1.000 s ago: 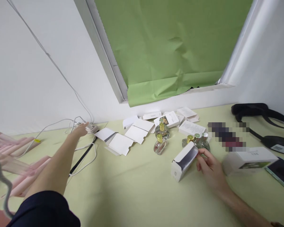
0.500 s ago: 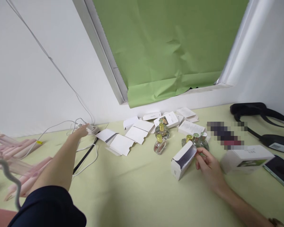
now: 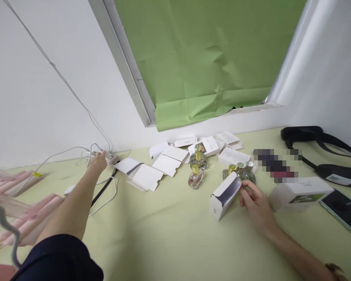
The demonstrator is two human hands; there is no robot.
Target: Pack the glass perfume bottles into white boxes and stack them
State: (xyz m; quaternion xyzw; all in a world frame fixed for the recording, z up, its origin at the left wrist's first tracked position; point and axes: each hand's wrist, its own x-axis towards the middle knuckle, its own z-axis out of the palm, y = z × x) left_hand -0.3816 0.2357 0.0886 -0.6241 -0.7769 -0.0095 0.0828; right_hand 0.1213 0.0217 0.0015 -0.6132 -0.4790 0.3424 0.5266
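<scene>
My left hand (image 3: 97, 163) reaches far out to the white power strip (image 3: 112, 158) by the wall, fingers drawn together at its plugs. What they grip there is hidden. My right hand (image 3: 255, 203) pinches the edge of a small white box (image 3: 218, 208), tilted on the table with its long side open and its inside bare. Just behind that box stand several glass bottles (image 3: 251, 177) with gold and pale caps. Further left are a glass bottle with a gold cap (image 3: 195, 180) and another gold-capped bottle (image 3: 198, 162).
Flattened white cartons (image 3: 148, 177) and more white boxes (image 3: 235, 156) lie along the wall. At right are a larger white box (image 3: 283, 197), a phone (image 3: 343, 208) and a black strap (image 3: 330, 173). Pink hangers (image 3: 32, 222) and white cables (image 3: 116, 191) lie at left.
My left hand has drawn its fingers in at the power strip. The right hand still holds the small box in place. The whole view has shifted slightly.
</scene>
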